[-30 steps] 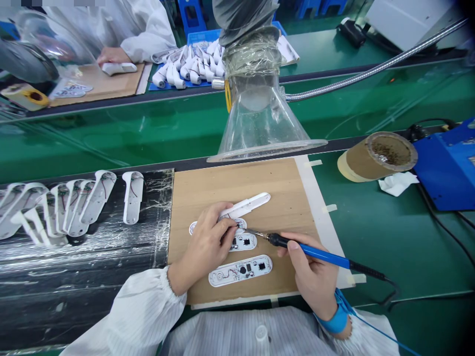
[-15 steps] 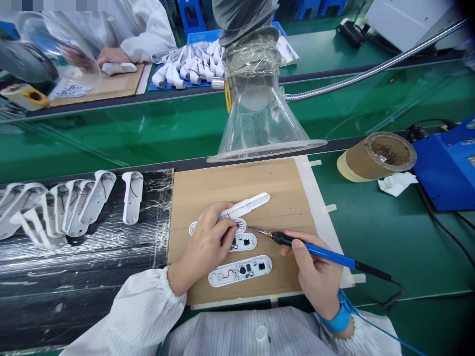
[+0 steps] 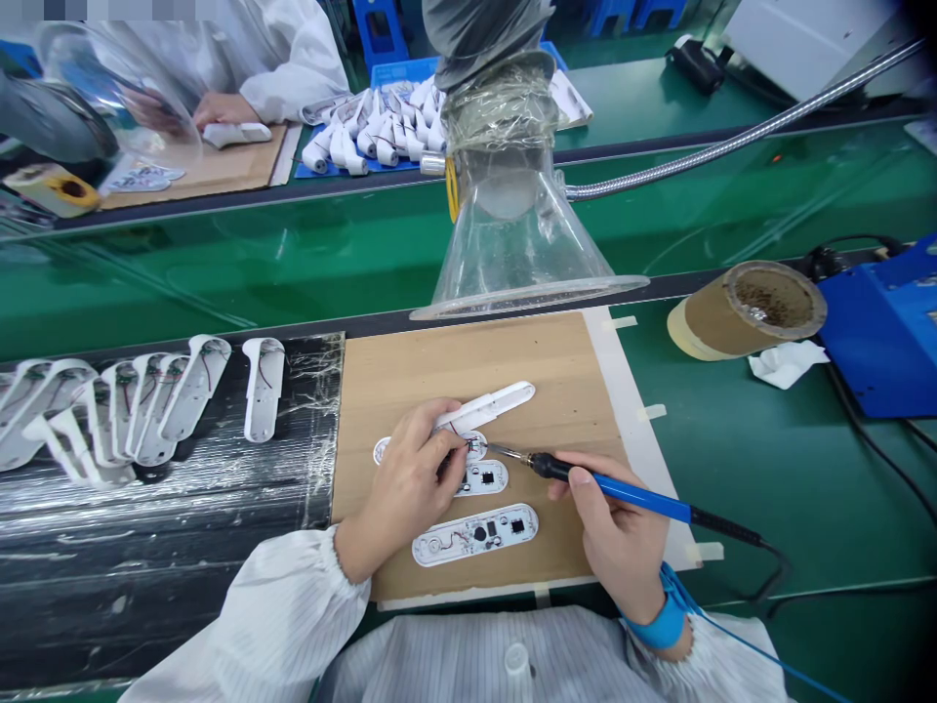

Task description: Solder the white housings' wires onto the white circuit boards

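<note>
Closest to the camera, a blue wrist strap (image 3: 663,622) sits on the right wrist. The right hand (image 3: 621,547) is closed around a soldering iron (image 3: 638,497) and holds it like a pen, with the thumb on the blue handle. The iron's cable runs off to the right over the green worktop (image 3: 768,459).

In front of the hands a long circuit board (image 3: 475,534) lies flat on a wooden board (image 3: 468,361). Nobody touches it. Just behind it lies a second circuit board (image 3: 486,478), partly under the left hand (image 3: 410,483). This hand is curled and holds down the near end of a white shell (image 3: 489,403). Its thumb and forefinger are narrow, close together at some thin wires. The metal tip of the iron meets a small round board (image 3: 474,445) just beside these fingertips.

To the left, on a black wrapped surface (image 3: 183,527), a row of white shells (image 3: 139,400) lies side by side, with thin wires inside them. To the right, a cardboard roll (image 3: 747,312) lies on its side beside a white tissue (image 3: 787,361), and a blue station (image 3: 882,332) stands near them.

Above the far edge of the wooden board hangs a clear funnel (image 3: 523,254). Behind it runs a shiny green belt (image 3: 220,264).

On the far side of the belt, another person's hand (image 3: 220,107) rests near a white part on a second wooden board. A pile of white parts (image 3: 381,137) lies next to it.
</note>
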The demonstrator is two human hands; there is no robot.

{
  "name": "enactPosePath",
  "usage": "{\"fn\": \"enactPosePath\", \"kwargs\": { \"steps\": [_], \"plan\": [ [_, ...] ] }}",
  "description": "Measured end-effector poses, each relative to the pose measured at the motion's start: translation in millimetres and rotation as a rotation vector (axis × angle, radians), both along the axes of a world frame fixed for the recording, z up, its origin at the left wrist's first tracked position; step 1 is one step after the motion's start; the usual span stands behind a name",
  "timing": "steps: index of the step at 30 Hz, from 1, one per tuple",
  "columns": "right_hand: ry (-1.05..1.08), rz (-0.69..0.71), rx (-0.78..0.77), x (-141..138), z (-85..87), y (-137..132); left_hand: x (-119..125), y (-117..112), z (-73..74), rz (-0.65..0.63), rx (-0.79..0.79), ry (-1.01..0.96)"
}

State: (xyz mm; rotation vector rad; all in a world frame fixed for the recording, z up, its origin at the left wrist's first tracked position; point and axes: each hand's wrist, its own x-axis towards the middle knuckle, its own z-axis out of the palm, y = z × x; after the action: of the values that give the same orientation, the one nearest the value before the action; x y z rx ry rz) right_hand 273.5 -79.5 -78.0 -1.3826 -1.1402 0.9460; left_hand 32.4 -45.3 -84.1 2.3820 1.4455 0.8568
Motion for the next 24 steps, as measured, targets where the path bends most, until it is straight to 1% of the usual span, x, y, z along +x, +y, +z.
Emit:
{"fn": "enactPosePath", "kwargs": {
  "steps": [13, 19, 24],
  "plan": [
    [-0.021, 0.003, -0.024, -1.8, -2.1, -0.8, 2.1, 0.5, 2.0, 0.003, 0.003, -0.001],
    [-0.017, 0.015, -0.010, -0.8, -2.9, -0.4, 2.8, 0.5, 0.8, 0.010, 0.009, -0.005],
    [-0.029, -0.012, -0.003, 2.1, -3.4, -0.5, 2.9, 0.5, 1.0, 0.012, 0.005, -0.003]
  ]
}}
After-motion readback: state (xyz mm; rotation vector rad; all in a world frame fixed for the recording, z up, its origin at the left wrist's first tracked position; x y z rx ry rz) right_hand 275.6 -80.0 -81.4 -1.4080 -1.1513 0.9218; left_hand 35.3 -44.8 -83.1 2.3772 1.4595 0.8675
